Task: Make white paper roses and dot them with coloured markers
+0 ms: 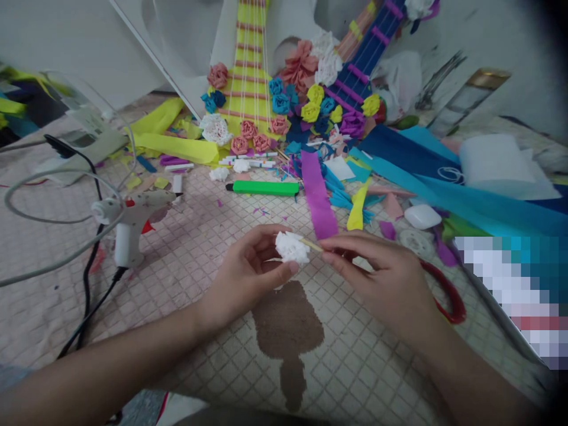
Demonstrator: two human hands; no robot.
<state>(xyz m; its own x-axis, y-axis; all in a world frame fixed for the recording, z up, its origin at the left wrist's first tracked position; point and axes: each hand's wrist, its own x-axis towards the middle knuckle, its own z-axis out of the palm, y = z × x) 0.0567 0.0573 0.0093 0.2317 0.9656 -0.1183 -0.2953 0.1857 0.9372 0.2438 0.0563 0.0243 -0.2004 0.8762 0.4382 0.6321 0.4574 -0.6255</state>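
A crumpled white paper flower (291, 247) is held up over the tiled-pattern tabletop (195, 349). My left hand (251, 266) grips it from the left, with the thumb along its lower edge and the fingers behind. A thin wooden stick (312, 244) meets the flower's right side. My right hand (377, 269) pinches the stick's other end between thumb and fingertips. Beyond the hands lies a bright green marker (265, 188), with a purple paper strip (318, 195) to its right.
A white glue gun (129, 228) with cables stands at the left. Yellow and blue paper guitars with paper flowers lean at the back. Blue paper strips (465, 204), a white paper roll (497, 158) and red-handled scissors (457, 302) lie at the right.
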